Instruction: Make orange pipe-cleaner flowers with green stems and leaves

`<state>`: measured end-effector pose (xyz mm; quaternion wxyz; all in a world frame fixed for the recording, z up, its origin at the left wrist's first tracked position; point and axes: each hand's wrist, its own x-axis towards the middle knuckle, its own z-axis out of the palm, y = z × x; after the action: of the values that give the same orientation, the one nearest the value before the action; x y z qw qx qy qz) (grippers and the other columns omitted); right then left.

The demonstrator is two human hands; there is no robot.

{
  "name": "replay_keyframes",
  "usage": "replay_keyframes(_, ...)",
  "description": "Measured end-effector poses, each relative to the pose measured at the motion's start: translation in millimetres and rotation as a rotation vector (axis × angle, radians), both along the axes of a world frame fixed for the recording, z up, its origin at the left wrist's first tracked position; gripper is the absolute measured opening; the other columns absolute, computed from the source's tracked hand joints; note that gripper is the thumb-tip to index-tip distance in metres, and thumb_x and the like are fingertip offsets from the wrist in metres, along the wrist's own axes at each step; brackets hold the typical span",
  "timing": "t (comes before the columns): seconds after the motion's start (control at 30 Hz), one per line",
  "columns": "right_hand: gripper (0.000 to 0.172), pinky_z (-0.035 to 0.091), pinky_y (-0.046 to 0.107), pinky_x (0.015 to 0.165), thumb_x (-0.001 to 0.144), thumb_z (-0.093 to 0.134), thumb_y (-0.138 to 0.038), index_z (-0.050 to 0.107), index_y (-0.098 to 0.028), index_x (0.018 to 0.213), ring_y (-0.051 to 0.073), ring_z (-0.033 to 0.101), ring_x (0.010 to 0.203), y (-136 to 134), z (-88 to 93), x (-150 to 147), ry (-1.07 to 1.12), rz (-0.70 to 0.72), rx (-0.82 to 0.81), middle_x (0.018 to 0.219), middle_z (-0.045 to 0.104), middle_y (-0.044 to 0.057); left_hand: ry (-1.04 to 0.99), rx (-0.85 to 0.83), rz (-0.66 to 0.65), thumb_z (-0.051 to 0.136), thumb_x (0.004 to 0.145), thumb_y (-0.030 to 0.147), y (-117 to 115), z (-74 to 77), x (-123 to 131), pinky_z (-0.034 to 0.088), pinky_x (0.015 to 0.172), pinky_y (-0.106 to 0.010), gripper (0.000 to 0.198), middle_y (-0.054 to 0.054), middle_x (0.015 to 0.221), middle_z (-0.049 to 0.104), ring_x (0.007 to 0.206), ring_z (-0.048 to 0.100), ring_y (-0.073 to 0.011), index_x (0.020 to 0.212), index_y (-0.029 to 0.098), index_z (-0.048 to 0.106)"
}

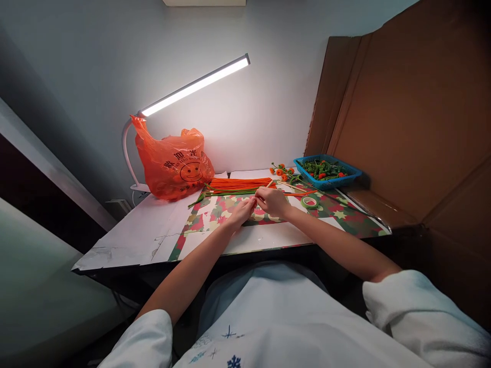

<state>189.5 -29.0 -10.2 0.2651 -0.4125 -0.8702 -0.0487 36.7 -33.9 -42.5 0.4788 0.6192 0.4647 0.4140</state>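
My left hand (243, 210) and my right hand (273, 202) meet fingertip to fingertip above the table's front part, both closed in a pinch. A pale thin stick (270, 184) pokes out above the fingers of my right hand and appears to be gripped there. Whatever sits between the left fingertips is too small to make out. Just behind the hands lies a bundle of orange pipe cleaners (241, 182), with green pipe cleaners (230, 192) along its near side. A roll of green tape (309, 203) lies flat to the right of my right hand.
Orange pipe-cleaner flowers (283, 173) lie back right, beside a blue basket (326, 185) of green and orange pieces. An orange plastic bag (172, 166) stands back left under a lit lamp (195, 86). Tall cardboard (406, 112) walls the right side. Patterned paper (349, 214) covers the table.
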Motion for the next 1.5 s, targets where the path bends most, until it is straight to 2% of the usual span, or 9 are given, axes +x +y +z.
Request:
replay_keyframes(0.17,0.014,0.031,0.024,0.059,0.088,0.047,-0.017,0.059,-0.016,0.083,0.015,0.054,0.069,11.7,-13.8,9.6,0.055,0.193,0.143,0.081,0.064,0.005,-0.130,-0.204,0.043,0.048,0.087,0.052,-4.8,7.5,1.8,0.010,0.043,-0.023,0.041,0.008,0.052,0.023,0.044,0.013,-0.0060,0.063,0.020,0.036)
replay_keyframes(0.33,0.018,0.029,0.025,0.058,0.092,0.042,-0.019,0.057,-0.017,0.082,0.015,0.050,0.067,24.9,-22.2,15.4,0.033,0.334,0.292,0.076,0.060,0.005,-0.125,-0.229,0.031,0.045,0.089,0.051,-5.3,8.1,1.2,0.010,0.042,-0.022,0.041,0.008,0.052,0.022,0.043,0.013,-0.0054,0.064,0.019,0.037)
replay_keyframes(0.47,0.024,0.028,0.025,0.057,0.096,0.037,-0.020,0.056,-0.018,0.082,0.015,0.046,0.065,31.6,-27.3,17.8,0.000,0.388,0.359,0.073,0.056,0.004,-0.107,-0.221,0.038,0.045,0.089,0.050,-6.8,9.0,2.8,0.010,0.042,-0.022,0.041,0.008,0.051,0.022,0.043,0.013,-0.0060,0.063,0.019,0.038)
replay_keyframes(0.67,0.028,0.029,0.026,0.059,0.097,0.033,-0.018,0.056,-0.019,0.081,0.016,0.044,0.067,36.3,-37.0,19.5,-0.030,0.399,0.438,0.074,0.054,0.004,-0.051,-0.187,0.036,0.043,0.090,0.047,-3.0,4.2,2.6,0.010,0.042,-0.022,0.040,0.007,0.051,0.023,0.043,0.015,-0.0066,0.062,0.020,0.037)
replay_keyframes(0.8,0.028,0.031,0.027,0.063,0.098,0.032,-0.018,0.056,-0.018,0.086,0.017,0.044,0.071,36.8,-41.7,19.2,-0.066,0.376,0.436,0.076,0.054,0.005,-0.046,-0.162,0.025,0.046,0.088,0.048,0.4,-0.5,1.0,0.011,0.042,-0.022,0.040,0.007,0.050,0.025,0.042,0.016,-0.0061,0.061,0.019,0.037)
replay_keyframes(1.0,0.029,0.033,0.028,0.066,0.098,0.031,-0.018,0.059,-0.018,0.090,0.019,0.046,0.076,35.5,-43.2,17.1,-0.139,0.305,0.382,0.081,0.057,0.006,-0.050,-0.167,0.017,0.050,0.083,0.054,-1.0,1.8,0.4,0.011,0.042,-0.022,0.044,0.008,0.048,0.023,0.042,0.014,-0.0057,0.061,0.020,0.035)
replay_keyframes(1.2,0.029,0.034,0.028,0.065,0.096,0.032,-0.015,0.061,-0.017,0.091,0.019,0.047,0.077,38.7,-46.6,14.9,-0.168,0.304,0.396,0.082,0.060,0.007,-0.043,-0.157,0.012,0.052,0.081,0.055,-5.1,5.4,-0.4,0.012,0.042,-0.022,0.043,0.008,0.049,0.024,0.043,0.016,-0.0056,0.061,0.020,0.036)
replay_keyframes(1.33,0.030,0.035,0.028,0.065,0.097,0.031,-0.015,0.061,-0.017,0.091,0.019,0.049,0.079,37.6,-45.5,14.8,-0.138,0.303,0.404,0.083,0.062,0.008,-0.026,-0.150,0.028,0.050,0.083,0.051,-9.2,8.0,1.0,0.013,0.042,-0.022,0.041,0.007,0.051,0.025,0.043,0.016,-0.0058,0.060,0.020,0.036)
replay_keyframes(1.5,0.032,0.037,0.027,0.067,0.100,0.030,-0.024,0.060,-0.017,0.092,0.017,0.055,0.080,31.2,-39.6,14.7,0.005,0.346,0.409,0.084,0.065,0.007,-0.032,-0.117,0.045,0.042,0.086,0.055,-5.7,2.8,0.8,0.013,0.043,-0.022,0.044,0.007,0.051,0.024,0.043,0.016,-0.0064,0.061,0.020,0.034)
